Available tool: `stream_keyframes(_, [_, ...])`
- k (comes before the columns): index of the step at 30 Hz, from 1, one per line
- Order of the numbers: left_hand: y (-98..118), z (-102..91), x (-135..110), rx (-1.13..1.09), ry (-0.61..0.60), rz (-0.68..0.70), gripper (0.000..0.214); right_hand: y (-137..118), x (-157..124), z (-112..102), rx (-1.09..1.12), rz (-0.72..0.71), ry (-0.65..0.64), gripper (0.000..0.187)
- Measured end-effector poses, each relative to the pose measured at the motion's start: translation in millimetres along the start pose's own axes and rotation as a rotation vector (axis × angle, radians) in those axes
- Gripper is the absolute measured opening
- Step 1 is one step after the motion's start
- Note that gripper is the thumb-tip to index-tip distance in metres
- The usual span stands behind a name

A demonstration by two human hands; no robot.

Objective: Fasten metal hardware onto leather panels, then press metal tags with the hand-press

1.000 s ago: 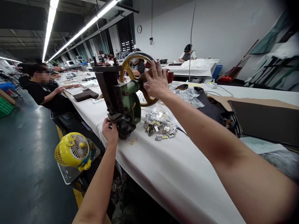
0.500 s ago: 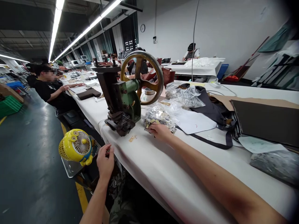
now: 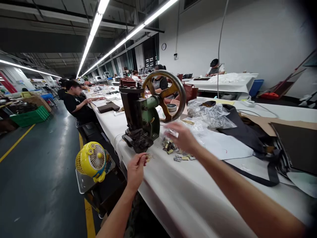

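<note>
My left hand (image 3: 135, 170) is at the table's front edge, thumb and fingers pinched together; what is between them, if anything, is too small to make out. Just beyond its fingertips a small golden patch (image 3: 149, 157) shows on the white table cover. My right hand (image 3: 182, 136), blurred by motion, is above a heap of small metal fittings (image 3: 169, 146), and its grip is unclear. More silvery and golden fittings (image 3: 184, 158) lie loose in front of the heap. Left of them stands a green hand press (image 3: 148, 115) with a large brass-coloured handwheel (image 3: 182, 91).
A yellow fan (image 3: 92, 160) stands on a tray at lower left. Clear plastic bags (image 3: 213, 114), a white sheet (image 3: 223, 143), a dark strap (image 3: 252, 178) and dark panels (image 3: 297, 142) cover the right side. A co-worker (image 3: 76, 102) sits along the table at left.
My left hand has moved up and right to the table edge near the press, its fingers closing. The right hand has lifted off the fittings, which now lie more exposed. The view has shifted.
</note>
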State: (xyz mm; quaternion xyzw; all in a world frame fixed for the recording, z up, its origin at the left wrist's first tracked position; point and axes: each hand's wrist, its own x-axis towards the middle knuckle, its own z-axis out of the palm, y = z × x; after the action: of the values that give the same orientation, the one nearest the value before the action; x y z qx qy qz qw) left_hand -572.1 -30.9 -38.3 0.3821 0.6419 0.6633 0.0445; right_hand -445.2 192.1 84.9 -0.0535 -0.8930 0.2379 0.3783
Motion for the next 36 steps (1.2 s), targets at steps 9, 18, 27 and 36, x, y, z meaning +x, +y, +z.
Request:
stream_keyframes(9, [-25,-63.9,46,0.471,0.261,0.281,0.024,59,186,-46,-0.372,0.384,0.493,0.051])
stream_keyframes(18, [-53,-53.3,96,0.514,0.276,0.409,0.024,111,69,47,0.076,0.596,0.630,0.060])
stream_keyframes(27, [-55,-49.4,123,0.647,0.082,0.443,0.029,134,61,101,0.224,0.615,0.637,0.077])
stream_keyframes(36, [-38,-89.9,146,1.054,-0.384,0.587,0.038,136,61,93,0.210,0.568,0.615,0.070])
